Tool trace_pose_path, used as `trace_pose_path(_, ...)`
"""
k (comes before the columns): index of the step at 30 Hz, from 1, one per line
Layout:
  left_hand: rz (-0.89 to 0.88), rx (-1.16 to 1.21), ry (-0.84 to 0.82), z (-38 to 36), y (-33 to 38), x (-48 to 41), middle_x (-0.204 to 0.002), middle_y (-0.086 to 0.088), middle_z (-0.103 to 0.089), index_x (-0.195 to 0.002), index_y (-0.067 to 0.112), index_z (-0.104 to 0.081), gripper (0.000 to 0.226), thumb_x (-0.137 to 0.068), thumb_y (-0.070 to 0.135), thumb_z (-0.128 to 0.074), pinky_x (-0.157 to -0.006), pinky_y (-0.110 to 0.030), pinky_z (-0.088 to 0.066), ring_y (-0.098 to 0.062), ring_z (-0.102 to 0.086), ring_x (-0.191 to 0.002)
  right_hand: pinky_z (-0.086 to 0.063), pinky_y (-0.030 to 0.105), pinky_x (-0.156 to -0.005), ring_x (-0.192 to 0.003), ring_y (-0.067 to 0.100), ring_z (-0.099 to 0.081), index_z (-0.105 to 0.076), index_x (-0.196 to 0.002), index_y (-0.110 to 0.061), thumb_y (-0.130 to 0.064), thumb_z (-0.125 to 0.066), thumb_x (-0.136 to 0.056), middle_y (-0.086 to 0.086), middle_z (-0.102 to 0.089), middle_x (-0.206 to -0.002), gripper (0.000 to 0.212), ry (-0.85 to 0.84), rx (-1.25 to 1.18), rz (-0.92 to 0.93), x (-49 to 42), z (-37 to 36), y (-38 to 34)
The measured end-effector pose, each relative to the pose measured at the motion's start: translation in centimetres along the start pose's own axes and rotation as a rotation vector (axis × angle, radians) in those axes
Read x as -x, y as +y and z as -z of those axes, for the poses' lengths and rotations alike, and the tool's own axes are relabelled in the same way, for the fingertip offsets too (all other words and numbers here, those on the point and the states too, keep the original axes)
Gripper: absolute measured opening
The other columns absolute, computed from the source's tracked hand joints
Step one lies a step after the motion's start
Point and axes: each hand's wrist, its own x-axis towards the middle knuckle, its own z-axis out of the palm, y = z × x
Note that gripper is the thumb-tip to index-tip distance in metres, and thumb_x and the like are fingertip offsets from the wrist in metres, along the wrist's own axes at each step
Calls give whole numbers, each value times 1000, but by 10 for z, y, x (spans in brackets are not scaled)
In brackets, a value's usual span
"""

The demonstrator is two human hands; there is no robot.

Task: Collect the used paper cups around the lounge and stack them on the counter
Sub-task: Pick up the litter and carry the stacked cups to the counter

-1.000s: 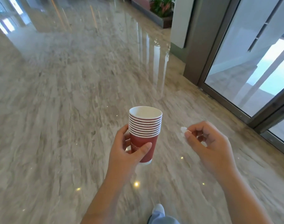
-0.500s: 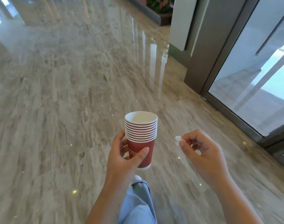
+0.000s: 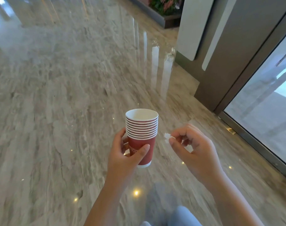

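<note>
The left hand (image 3: 126,154) grips a stack of red paper cups (image 3: 141,136) with thumb and fingers curled round the lowest cup only. The stack stands upright in the air, in front of the body and above the polished marble floor (image 3: 57,95). No surface for the cups is in view. The right hand (image 3: 194,149) is just beside the stack, not touching it, and it pinches a small white crumpled scrap (image 3: 167,137) between thumb and forefinger, with the other fingers curled in. The main risk, in my judgement, is the grip: it is low on the stack, so a tilt or a jolt can let the upper cups slide out and fall. Used cups may hold some drops, and these would spill on the floor, which looks glossy and perhaps slippery. The picture is blurred and one leg in light-blue trousers (image 3: 184,216) shows below, so I think the person is walking, which makes a jolt more likely. The scrap is tiny and light, and it can slip from the fingers without notice. The glass door (image 3: 261,111) on the right is near the path.
</note>
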Motion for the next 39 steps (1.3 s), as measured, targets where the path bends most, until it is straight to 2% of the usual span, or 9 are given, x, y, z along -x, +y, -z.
trace_pose_path(5,6,-24,-16,-38,-6,-92,-96,14,-67,-103,45,-56,58,-53,26,-80,-63,-8,-47,3,-63,-85,-39,14,-60,-65,9,-49,-59,-71,-29,-5,-69,-76,-6,-56,-70,26,48,-7,-65,-87,11,53)
trace_pose_path(10,1,-17,-36,-93,-8,-204,-99,17,-67,-104,46,-56,64,-51,30,-87,-64,-9,-48,3,-63,-89,-39,14,-60,-65,11,-50,-59,-71,-27,-4,-68,-76,-5,-57,-69,25,85,12,-77,-196,32,110)
trace_pose_path(15,-60,-38,-83,-163,24,-326,-105,9,-65,-108,43,-54,63,-52,30,-82,-66,-11,-48,2,-63,-89,-39,14,-59,-66,9,-49,-60,-71,-27,-8,-68,-75,-6,-56,-69,21,89,23,-54,-318,66,140)
trace_pose_path(19,-109,-67,-111,-198,45,-400,-104,22,-63,-101,61,-51,64,-46,46,-80,-70,-16,-51,2,-61,-96,-39,14,-58,-64,8,-49,-60,-72,-27,-12,-68,-76,-5,-57,-70,18,120,39,-55,-400,81,158)
trace_pose_path(24,-82,-42,-89,-214,40,-481,-107,5,-65,-108,42,-53,64,-52,31,-82,-68,-14,-50,-2,-63,-92,-40,15,-58,-64,9,-50,-61,-73,-28,-14,-67,-77,-6,-58,-70,16,111,4,-97,-478,74,188)
trace_pose_path(28,-52,-34,-84,-217,33,-556,-107,6,-65,-116,35,-52,71,-53,36,-86,-67,-12,-49,0,-62,-91,-43,17,-59,-67,9,-53,-61,-74,-29,-20,-65,-77,-8,-60,-71,11,95,24,-141,-545,55,211)
trace_pose_path(32,-44,-1,-74,-212,29,-652,-102,15,-66,-113,41,-52,67,-53,34,-81,-67,-13,-50,0,-63,-92,-44,15,-59,-68,7,-53,-61,-74,-31,-23,-64,-76,-11,-60,-75,9,106,26,-147,-632,25,230)
trace_pose_path(36,-54,53,-48,-198,37,-755,-101,10,-67,-105,42,-56,60,-52,25,-80,-65,-11,-49,0,-63,-87,-44,18,-59,-66,8,-52,-62,-74,-27,-16,-67,-78,-6,-60,-72,13,94,28,-127,-735,-14,233)
trace_pose_path(39,-82,73,-16,-184,49,-825,-96,14,-68,-97,52,-58,58,-53,22,-79,-63,-10,-48,3,-63,-85,-43,19,-61,-67,8,-50,-62,-73,-24,-14,-67,-77,-5,-58,-72,12,56,14,-55,-809,-42,225)
